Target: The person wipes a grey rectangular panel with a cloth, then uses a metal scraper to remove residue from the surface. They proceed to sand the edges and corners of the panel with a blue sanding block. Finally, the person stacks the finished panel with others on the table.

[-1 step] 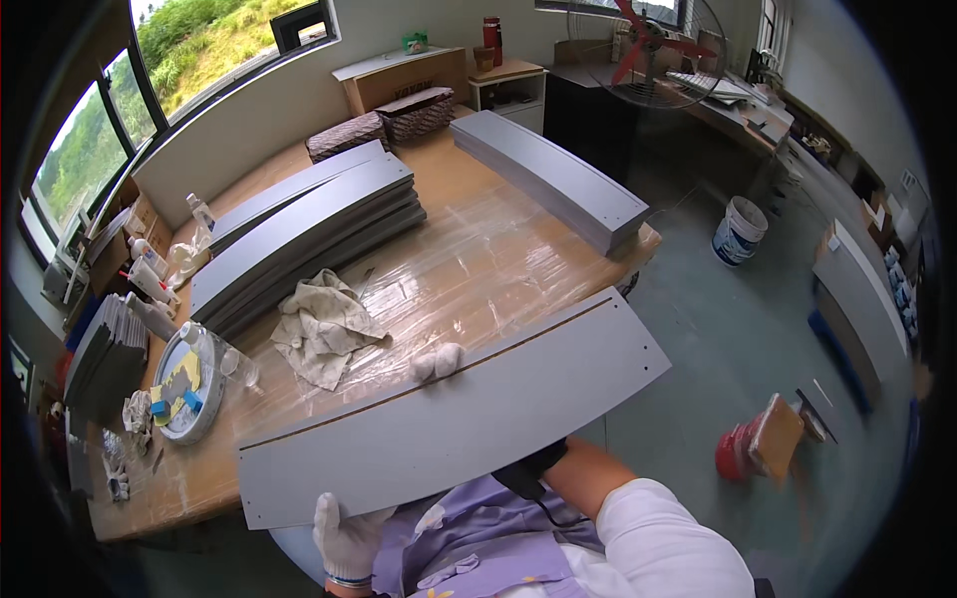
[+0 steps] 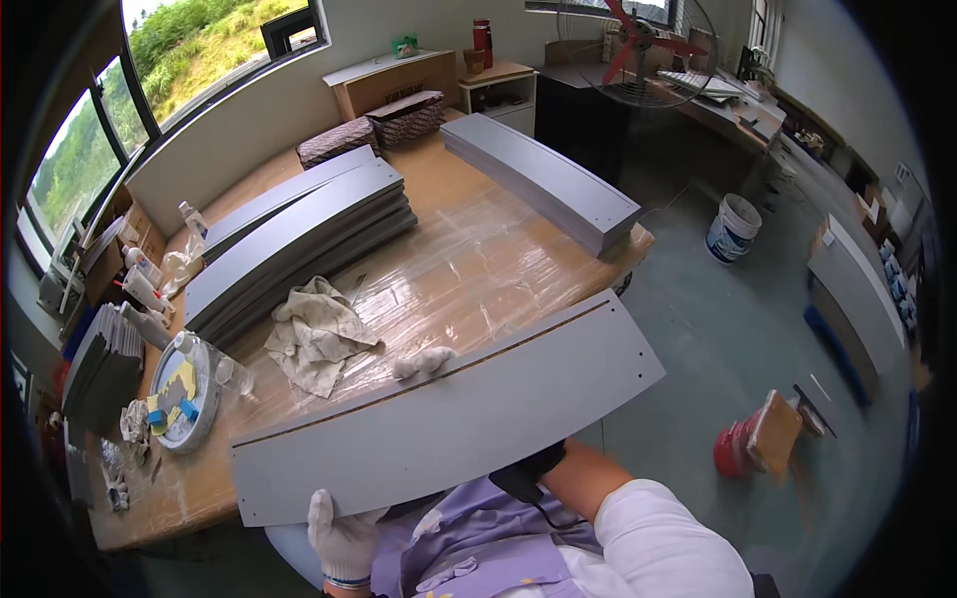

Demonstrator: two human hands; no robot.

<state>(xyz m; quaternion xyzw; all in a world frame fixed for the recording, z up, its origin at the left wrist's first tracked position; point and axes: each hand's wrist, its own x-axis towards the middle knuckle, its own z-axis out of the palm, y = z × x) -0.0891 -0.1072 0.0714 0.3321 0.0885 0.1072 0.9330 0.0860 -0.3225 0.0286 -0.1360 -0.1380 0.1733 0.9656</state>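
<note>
A long grey board (image 2: 449, 419) with a slight curve and a brown groove along its far edge is held tilted in front of me. My left hand (image 2: 339, 538), in a white knitted glove, grips its near-left edge, thumb on the upper face. My right forearm passes beneath the board. Gloved fingertips of my right hand (image 2: 424, 363) curl over its far edge; the rest of that hand is hidden. Just beyond on the table lies a crumpled beige rag (image 2: 317, 337).
Stacks of grey boards stand on the film-covered table (image 2: 469, 254), one at left (image 2: 299, 234), another at far right (image 2: 543, 179). Bottles and a round tub lid (image 2: 189, 409) with sponges crowd the left side. A white bucket (image 2: 734, 229) and red bucket (image 2: 738, 448) stand on the floor.
My right fingertips have shifted a little left along the far edge of the board. The whole view has moved slightly; my left hand keeps its hold.
</note>
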